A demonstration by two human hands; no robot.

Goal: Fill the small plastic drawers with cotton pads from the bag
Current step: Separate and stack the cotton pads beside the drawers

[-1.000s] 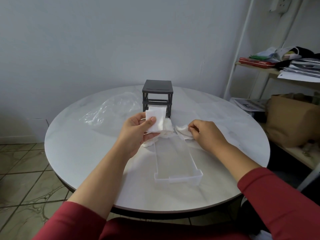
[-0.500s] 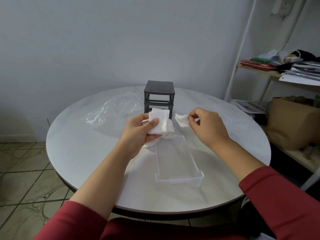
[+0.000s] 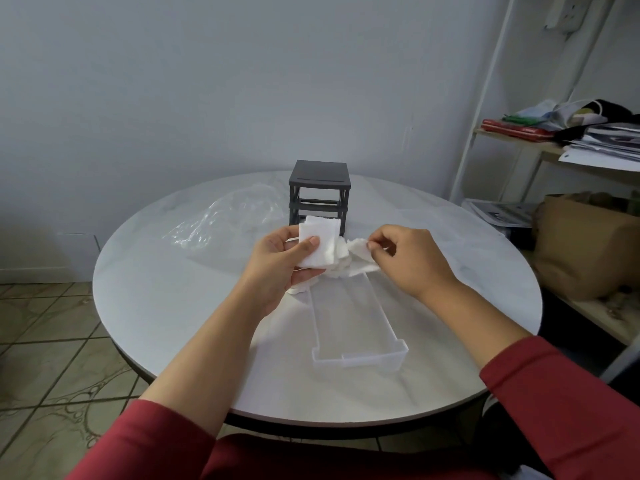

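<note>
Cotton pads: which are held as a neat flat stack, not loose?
The cotton pads in the left hand, squared under its thumb. The right hand pinches one crumpled pad; others lie heaped below.

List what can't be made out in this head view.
- Pad count in the stack: left hand covers its lower part.
- Loose pads on the table: partly behind both hands, bunched together.
- Rack lower slots: hidden by the stack.
- Bag contents: clear, crumpled film; can't tell.
- Right hand's pad: one or several, unclear.
</note>
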